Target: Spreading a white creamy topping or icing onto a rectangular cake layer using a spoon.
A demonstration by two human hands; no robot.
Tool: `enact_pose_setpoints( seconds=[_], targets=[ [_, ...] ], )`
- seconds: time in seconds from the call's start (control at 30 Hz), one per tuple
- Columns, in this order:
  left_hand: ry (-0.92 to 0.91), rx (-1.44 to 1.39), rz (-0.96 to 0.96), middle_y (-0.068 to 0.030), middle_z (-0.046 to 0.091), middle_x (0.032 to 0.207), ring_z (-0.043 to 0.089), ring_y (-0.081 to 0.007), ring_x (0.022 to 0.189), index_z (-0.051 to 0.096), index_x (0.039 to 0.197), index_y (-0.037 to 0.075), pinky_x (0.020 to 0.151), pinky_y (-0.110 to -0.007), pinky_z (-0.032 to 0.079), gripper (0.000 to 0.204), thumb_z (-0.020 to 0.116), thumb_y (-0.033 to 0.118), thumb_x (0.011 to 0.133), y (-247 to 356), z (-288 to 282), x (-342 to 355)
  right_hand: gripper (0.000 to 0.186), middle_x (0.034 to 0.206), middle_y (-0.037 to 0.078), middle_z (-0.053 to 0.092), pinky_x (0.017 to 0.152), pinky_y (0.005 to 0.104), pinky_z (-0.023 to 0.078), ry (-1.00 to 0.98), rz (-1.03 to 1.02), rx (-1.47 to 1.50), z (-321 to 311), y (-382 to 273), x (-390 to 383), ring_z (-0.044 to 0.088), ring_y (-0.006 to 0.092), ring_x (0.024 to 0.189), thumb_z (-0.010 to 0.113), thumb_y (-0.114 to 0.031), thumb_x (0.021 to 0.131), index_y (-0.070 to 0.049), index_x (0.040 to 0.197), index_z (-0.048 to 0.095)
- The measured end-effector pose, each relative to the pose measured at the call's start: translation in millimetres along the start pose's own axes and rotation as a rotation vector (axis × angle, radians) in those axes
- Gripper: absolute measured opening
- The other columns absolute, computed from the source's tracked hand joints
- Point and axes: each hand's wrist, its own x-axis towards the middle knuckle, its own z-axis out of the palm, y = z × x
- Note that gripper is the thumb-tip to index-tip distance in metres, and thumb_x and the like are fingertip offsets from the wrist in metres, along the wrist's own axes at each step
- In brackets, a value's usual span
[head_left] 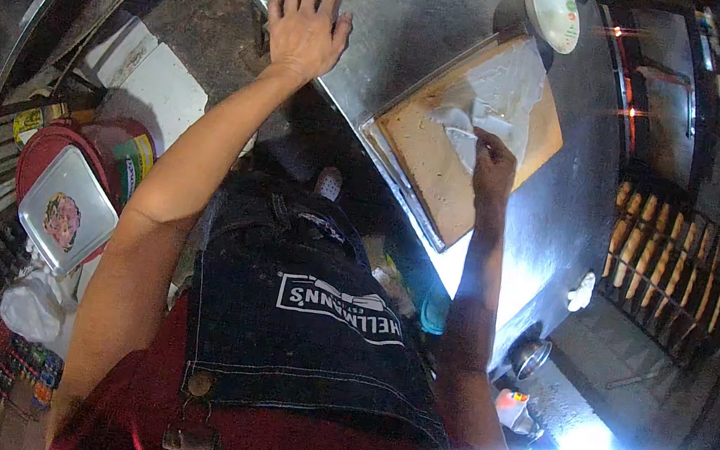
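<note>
My left hand (308,36) lies flat on the corner of the metal table, fingers spread, holding nothing. A flat, light-brown sheet of baked dough or cake (429,175) sits on a tray (402,196) near the table's front edge. A thin whitish layer (506,78) covers its far part; I cannot tell whether it is a spread or a film. Over the sheet's middle, my right hand (494,166) is closed in a pinch on a flat white piece (461,133) that touches the surface. The fingers partly hide that piece.
A white bowl (554,13) stands at the table's far edge. On the right are a glowing oven (659,93) and a rack of long bread pieces (670,260). A small metal bowl (530,358) is at lower right. At left, a metal tray (68,212) rests on a red tub (50,157).
</note>
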Motion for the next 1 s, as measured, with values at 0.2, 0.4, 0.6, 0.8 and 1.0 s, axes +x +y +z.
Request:
enact_pose_setpoints(
  seconds=[0.2,0.4,0.6,0.8,1.0],
  targets=[
    [-0.001,0.030,0.001,-0.0112,0.047,0.148,0.037,-0.0300,0.139,0.060,0.136,0.014,0.116,-0.051,0.022,0.051,0.054,0.042,0.094,-6,-5,-2,0.030,0.114,0.012,0.073,0.094,0.0453,0.052,-0.124,0.005,-0.156,10,-99,-44,0.070,0.0327,0.106,0.057,-0.024,0.093,-0.019,0.118,0.073],
    [-0.006,0.033,-0.008,-0.0112,0.048,0.147,0.038,-0.0303,0.139,0.060,0.136,0.014,0.116,-0.051,0.022,0.050,0.054,0.041,0.094,-4,-5,-1,0.028,0.109,0.011,0.075,0.089,0.0413,0.053,-0.082,-0.092,-0.482,-31,-124,-11,0.070,0.0294,0.104,0.057,-0.019,0.097,-0.021,0.119,0.073],
    [-0.007,0.040,-0.006,-0.0110,0.048,0.148,0.038,-0.0305,0.139,0.060,0.136,0.014,0.116,-0.050,0.022,0.050,0.054,0.041,0.094,-5,-3,-2,0.027,0.103,0.009,0.069,0.084,0.0494,0.054,-0.072,-0.258,-0.863,-11,-128,5,0.070,0.0329,0.097,0.056,-0.021,0.095,-0.024,0.115,0.073],
    [-0.015,0.038,-0.008,-0.0105,0.047,0.149,0.038,-0.0302,0.139,0.060,0.136,0.016,0.116,-0.050,0.022,0.050,0.055,0.042,0.094,-2,-4,-1,0.029,0.100,0.011,0.067,0.082,0.0520,0.055,-0.022,-0.311,-0.965,4,-127,50,0.071,0.0346,0.093,0.051,-0.019,0.096,-0.024,0.114,0.073],
    [-0.018,0.045,-0.021,-0.0105,0.047,0.149,0.038,-0.0303,0.140,0.059,0.137,0.016,0.116,-0.050,0.022,0.050,0.054,0.043,0.095,-6,-5,-2,0.030,0.116,0.009,0.073,0.093,0.0418,0.052,-0.101,-0.095,-0.493,-25,-110,67,0.070,0.0310,0.106,0.055,-0.027,0.097,-0.021,0.119,0.073]
  ],
)
